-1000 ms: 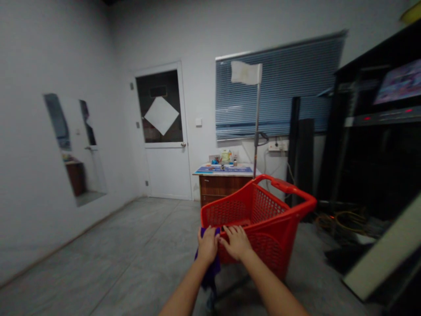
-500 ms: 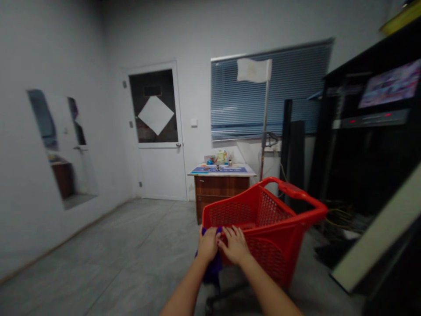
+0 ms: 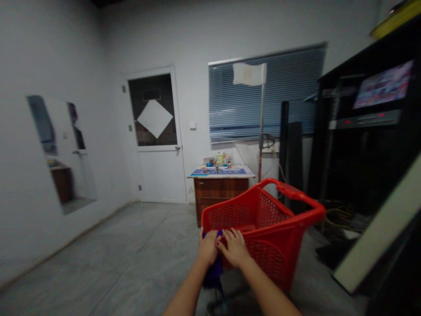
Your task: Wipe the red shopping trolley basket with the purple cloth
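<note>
A red plastic shopping cart (image 3: 271,254) with perforated sides stands before me, its handle at the far right. My left hand (image 3: 208,249) is closed at the near corner of the rim, with a purple cloth (image 3: 213,274) bunched under it and hanging down outside the basket. Right beside it, my right hand (image 3: 234,248) curls its fingers over the cart's rim, the thumb close to the left hand and the cloth. The cart's lower frame is dark and partly hidden by my forearms.
Behind the cart is a wooden cabinet (image 3: 223,188) with small items on top. A pole with a white flag (image 3: 249,74) rises beside it. A white door (image 3: 161,175) and a wall mirror (image 3: 67,171) are leftward. A pale board (image 3: 378,232) leans at the right, by a dark rack with a screen (image 3: 383,85).
My view has tilted slightly, so the room appears a little lower. Both hands stay on the cart's rim, with the purple cloth still under the left one.
</note>
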Available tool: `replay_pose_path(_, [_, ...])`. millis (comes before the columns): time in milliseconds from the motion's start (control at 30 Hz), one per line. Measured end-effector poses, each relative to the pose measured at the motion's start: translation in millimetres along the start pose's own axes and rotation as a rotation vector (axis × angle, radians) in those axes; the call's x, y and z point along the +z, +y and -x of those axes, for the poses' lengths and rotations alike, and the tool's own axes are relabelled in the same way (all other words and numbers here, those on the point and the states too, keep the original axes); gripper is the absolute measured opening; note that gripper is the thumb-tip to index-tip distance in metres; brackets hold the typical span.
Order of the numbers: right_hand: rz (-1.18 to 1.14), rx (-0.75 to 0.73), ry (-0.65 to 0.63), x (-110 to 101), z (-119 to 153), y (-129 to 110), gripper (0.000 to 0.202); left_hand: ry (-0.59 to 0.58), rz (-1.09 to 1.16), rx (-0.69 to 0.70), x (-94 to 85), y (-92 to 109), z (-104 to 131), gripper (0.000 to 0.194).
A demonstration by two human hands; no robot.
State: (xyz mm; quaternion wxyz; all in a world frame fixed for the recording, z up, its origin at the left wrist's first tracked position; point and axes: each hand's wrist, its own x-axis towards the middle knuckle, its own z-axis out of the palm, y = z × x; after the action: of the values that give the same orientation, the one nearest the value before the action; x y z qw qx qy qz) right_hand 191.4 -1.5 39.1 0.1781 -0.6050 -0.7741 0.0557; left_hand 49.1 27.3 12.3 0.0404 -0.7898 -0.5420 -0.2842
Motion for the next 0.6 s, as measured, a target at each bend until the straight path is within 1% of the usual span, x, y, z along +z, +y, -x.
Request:
replay_pose_path(133, [0.022,-0.032,-0.045,-9,-4,11,0.066,-0.002,-0.016,-0.006,-7.1,-15,6,0.033])
replay_pose_path(200, [0.040,-0.019,-0.019,-13,-5,19,0.065,0.003,-0.044,-0.008,-9.0,-19,9,0.033])
replay_pose_path(267, [0.075,0.017,0.026,-16,-4,27,0.064,0.016,-0.068,-0.026,-7.6,-16,9,0.034])
replay_pose_path(400, [0.081,0.012,0.027,-14,0,36,0.061,0.048,-0.106,-0.130,4.7,3,3,0.037])
replay_pose_path(433, [0.080,0.011,0.025,-14,0,36,0.060,0.052,-0.109,-0.121,8.1,7,2,0.038])
replay_pose_path(500, [0.078,0.011,0.017,-13,1,37,0.060,0.049,-0.103,-0.063,12.9,12,1,0.040])
replay_pose_path(600, [0.072,0.003,0.005,-14,2,36,0.060,0.017,-0.100,0.016,13.3,6,5,0.046])
